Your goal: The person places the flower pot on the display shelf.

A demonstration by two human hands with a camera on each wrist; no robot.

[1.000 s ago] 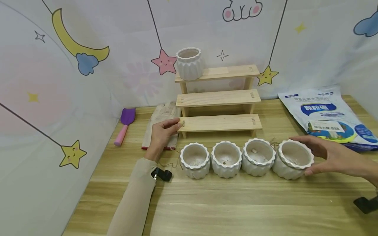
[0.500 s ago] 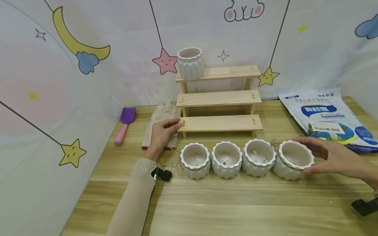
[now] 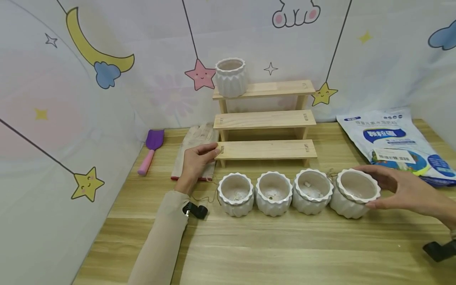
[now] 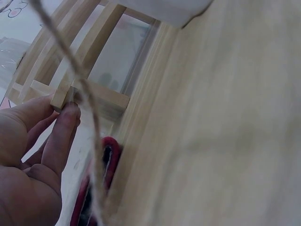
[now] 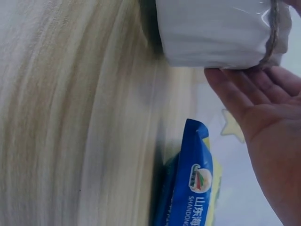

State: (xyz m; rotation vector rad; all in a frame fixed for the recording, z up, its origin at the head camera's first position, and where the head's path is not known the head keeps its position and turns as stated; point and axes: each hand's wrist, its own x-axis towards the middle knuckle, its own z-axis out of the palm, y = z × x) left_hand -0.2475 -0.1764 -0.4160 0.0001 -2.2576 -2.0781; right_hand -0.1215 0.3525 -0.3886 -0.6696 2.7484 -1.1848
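Observation:
In the head view, my left hand pinches the left end of the lowest step on a three-tier wooden plant stand. The left wrist view shows the thumb and fingers around the board's end. On the right, my right hand holds a white fluted flower pot, thumb at the front and fingers behind. This pot leans a little, with twine tied below its rim; its side fills the top of the right wrist view. It ends a row of several similar pots before the stand.
Another white pot stands on the top step, at its left end. A purple shovel with a pink handle and cloth gloves lie to the left. A fertilizer bag lies at the back right, and a patterned curtain hangs behind.

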